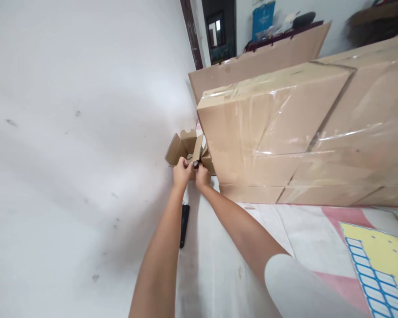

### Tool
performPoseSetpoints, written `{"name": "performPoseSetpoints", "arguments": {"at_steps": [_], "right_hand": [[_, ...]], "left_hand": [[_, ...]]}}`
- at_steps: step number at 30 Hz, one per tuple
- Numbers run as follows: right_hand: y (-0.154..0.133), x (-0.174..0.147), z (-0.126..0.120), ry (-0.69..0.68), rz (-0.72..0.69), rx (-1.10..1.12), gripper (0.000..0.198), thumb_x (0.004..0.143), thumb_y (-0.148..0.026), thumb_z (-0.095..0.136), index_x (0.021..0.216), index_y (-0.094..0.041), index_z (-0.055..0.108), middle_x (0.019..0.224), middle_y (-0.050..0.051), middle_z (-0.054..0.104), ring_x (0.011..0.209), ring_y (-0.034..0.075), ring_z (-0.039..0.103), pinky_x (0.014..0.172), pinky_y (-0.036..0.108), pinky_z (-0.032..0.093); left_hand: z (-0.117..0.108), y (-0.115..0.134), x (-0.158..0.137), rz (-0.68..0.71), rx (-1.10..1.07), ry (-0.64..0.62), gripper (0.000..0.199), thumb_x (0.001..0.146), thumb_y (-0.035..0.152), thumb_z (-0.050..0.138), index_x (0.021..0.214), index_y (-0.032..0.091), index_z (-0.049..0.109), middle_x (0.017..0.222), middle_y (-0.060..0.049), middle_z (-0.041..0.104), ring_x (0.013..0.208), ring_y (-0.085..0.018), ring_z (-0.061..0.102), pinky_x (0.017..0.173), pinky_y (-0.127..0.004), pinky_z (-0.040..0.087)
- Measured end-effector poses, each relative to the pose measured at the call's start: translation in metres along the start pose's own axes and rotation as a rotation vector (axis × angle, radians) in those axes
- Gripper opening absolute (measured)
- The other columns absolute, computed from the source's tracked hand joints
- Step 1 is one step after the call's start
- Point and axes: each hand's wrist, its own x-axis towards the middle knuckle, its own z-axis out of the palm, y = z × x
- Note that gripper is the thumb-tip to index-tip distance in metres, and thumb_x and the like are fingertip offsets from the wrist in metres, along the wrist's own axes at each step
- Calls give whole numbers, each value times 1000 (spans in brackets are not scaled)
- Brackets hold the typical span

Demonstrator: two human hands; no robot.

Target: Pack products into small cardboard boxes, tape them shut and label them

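Note:
A small open cardboard box [174, 150] with its flaps up stands at the far end of my reach, against the wall. My left hand [182, 173] is at its near edge, fingers closed in a pinch. Close beside it, my right hand [203, 176] is also closed, by the box's right flap. Between the fingertips of both hands shows a small dark and silvery thing [196, 164], too small to name. A second brown cardboard piece [208, 162] lies just right of the box, partly hidden by my right hand.
A tall stack of taped cardboard boxes [275, 119] rises on the right. The white wall [69, 154] closes off the left. A flat black object [185, 226] lies below my hands on the pale sheet. A yellow and blue printed sheet [378, 256] lies at lower right.

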Motion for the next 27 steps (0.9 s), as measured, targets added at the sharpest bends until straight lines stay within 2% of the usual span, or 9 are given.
{"name": "performPoseSetpoints", "arguments": {"at_steps": [4,8,10,13,17,20,24,27], "right_hand": [[-4,-62,-22,27,-61,89,17,93,-27,49,97,-20,65,105,10,64,98,23,60,92,33,46],[2,-152,-62,71,-82,182,21,97,-30,39,92,-22,57,116,12,57,110,22,56,98,33,45],[13,-195,-90,81,-27,235,25,100,-32,31,94,-23,54,107,10,59,102,22,58,91,33,49],[41,-243,-142,66,80,300,29,102,-40,29,88,-25,50,83,4,58,80,22,59,73,31,51],[86,-283,-231,91,131,362,31,99,-48,38,83,-24,51,78,2,59,75,21,59,69,30,51],[115,-304,-306,221,127,429,30,96,-50,46,85,-23,54,79,2,61,74,20,59,68,29,50],[133,-319,-404,543,59,439,26,89,-49,55,89,-23,57,83,2,64,76,20,62,70,31,51],[127,-321,-466,779,-63,441,21,83,-44,63,89,-24,60,87,3,66,78,21,64,73,35,52]], "left_hand": [[-18,18,-58,-49,-125,236,24,86,43,62,82,25,46,66,6,57,65,-14,61,65,-25,44],[-41,39,-145,-109,-275,462,29,86,44,65,83,26,41,63,8,53,58,-15,61,61,-25,45],[-54,49,-192,-136,-353,558,31,85,43,67,84,27,40,61,9,50,54,-14,60,58,-25,45],[-78,58,-260,-167,-471,652,33,82,37,72,84,26,41,61,10,51,53,-14,60,56,-26,46],[-108,58,-330,-189,-661,627,34,74,25,74,77,25,40,62,12,45,47,-10,51,50,-24,43],[-115,58,-360,-271,-899,576,33,67,16,72,72,22,40,64,12,41,43,-6,41,42,-22,32],[-99,73,-371,-363,-1105,458,32,63,11,68,67,20,38,60,12,37,40,-3,34,37,-21,22],[-77,93,-375,-365,-1158,352,30,60,14,66,68,21,38,56,12,34,37,-3,26,33,-22,12]]}}
